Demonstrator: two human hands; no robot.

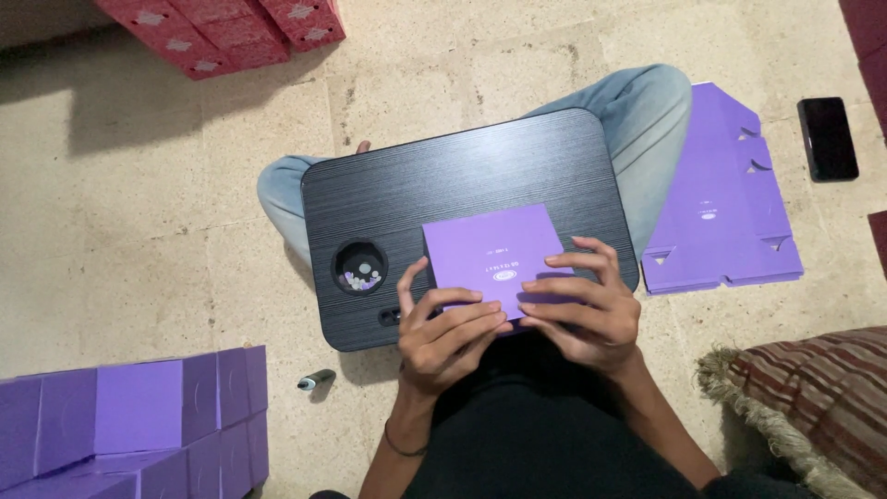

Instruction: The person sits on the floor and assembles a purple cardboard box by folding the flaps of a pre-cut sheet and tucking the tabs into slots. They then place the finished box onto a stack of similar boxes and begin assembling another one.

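A purple cardboard box (492,249) rests on a black lap tray (443,185) across my crossed legs. My left hand (443,333) grips the box's near left edge, thumb up along its side and fingers curled over the front. Over the near right corner, my right hand (582,310) holds the box with fingers spread on top. The near edge of the box is hidden by both hands.
A round cup hole (359,268) in the tray holds small round stickers. Flat unfolded purple box blanks (721,203) lie at right, stacked folded purple boxes (129,416) at lower left, red boxes (231,28) at top left. A black phone (827,139), a striped cushion (813,407) and a small dark tube (316,379) lie on the floor.
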